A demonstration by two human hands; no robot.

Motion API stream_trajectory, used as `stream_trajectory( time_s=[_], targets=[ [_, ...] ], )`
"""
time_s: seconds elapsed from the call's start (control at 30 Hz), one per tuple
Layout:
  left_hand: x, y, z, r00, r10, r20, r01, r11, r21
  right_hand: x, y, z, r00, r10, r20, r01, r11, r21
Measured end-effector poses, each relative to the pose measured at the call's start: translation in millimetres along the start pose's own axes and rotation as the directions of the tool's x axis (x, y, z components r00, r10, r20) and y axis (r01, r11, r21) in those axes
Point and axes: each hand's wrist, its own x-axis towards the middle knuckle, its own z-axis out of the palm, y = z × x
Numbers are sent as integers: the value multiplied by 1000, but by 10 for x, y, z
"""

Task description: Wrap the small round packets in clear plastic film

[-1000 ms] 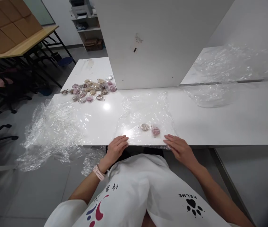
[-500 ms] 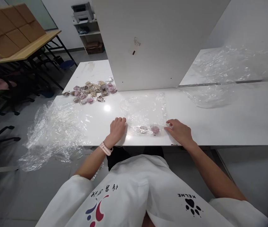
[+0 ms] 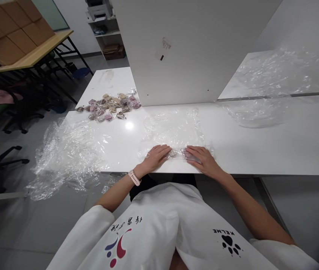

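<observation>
Head view: the left hand (image 3: 156, 156) and right hand (image 3: 201, 160) lie flat, palms down, grips released, pressing clear film (image 3: 173, 129) on the desk (image 3: 260, 150). Two packets (image 3: 172, 153) sit under the film, between the fingertips. More packets (image 3: 108, 107) lie well beyond the left hand.

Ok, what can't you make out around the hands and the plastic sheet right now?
- Head view: the two small packets are mostly covered by the left hand and right hand.
- Sticker on the white panel: print too small.
- Packet pile: contents too small.
</observation>
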Motion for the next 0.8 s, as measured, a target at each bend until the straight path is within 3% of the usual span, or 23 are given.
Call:
stream_trajectory(
  time_s=[0.1,0.17,0.3,0.37,0.43,0.5,0.6,0.67,0.8],
  targets=[
    [115,-48,-83,996,-84,-37,82,994,-72,100,47,-38,996,76,-49,-70,992,105],
    [197,-42,-153,980,-200,-13,197,973,-117,176,37,-89,982,188,-25,-179,963,200],
    [358,-38,-244,877,-465,124,476,876,-80,375,-8,-166,901,420,106,-433,865,252],
    [395,-33,-252,848,-522,90,523,852,17,455,-32,-176,885,464,44,-465,873,150],
    [362,-13,-246,880,-472,-58,475,870,129,465,-40,-183,905,417,-86,-417,909,15],
    [254,10,-231,948,-279,-155,307,932,196,389,-14,-189,953,272,-132,-282,958,-59],
    [52,-3,-182,996,-18,-88,33,986,163,193,89,-164,998,63,-32,-63,998,3],
    [-23,-51,-144,997,-29,-73,37,993,108,98,157,-118,999,32,-33,-30,997,65],
    [43,-155,-150,968,-230,-99,234,972,35,106,170,-87,975,157,-158,-146,986,74]
  ],
)
